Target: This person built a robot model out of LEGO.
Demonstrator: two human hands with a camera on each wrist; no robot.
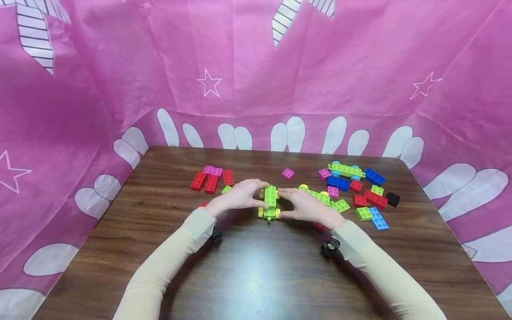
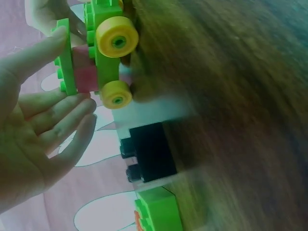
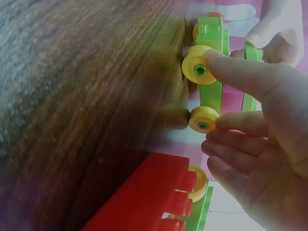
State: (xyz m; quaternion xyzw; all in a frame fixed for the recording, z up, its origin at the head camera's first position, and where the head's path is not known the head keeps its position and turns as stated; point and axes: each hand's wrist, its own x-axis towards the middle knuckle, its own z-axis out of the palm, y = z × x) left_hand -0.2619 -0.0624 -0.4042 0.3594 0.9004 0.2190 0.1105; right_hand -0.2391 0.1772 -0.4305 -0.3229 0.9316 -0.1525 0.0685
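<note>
A small toy car (image 1: 270, 214) with a lime green base and yellow wheels (image 2: 118, 38) stands on the table between both hands. Pink bricks (image 2: 86, 79) sit on its base, topped by a lime green plate (image 2: 66, 62). My left hand (image 1: 242, 194) holds this plate from the left, thumb at the near end and fingers at the far end. From the right, my right hand (image 1: 307, 206) holds the car's side, its thumb on the near wheel (image 3: 198, 65) and a fingertip at the far wheel (image 3: 203, 120).
Red bricks (image 1: 211, 183) and a pink brick (image 1: 213, 170) lie to the left. At right is another lime base with yellow wheels (image 1: 318, 194), partly hidden by my right hand. Beyond it are a blue-wheeled base (image 1: 346, 170), loose bricks and a black brick (image 1: 393, 199).
</note>
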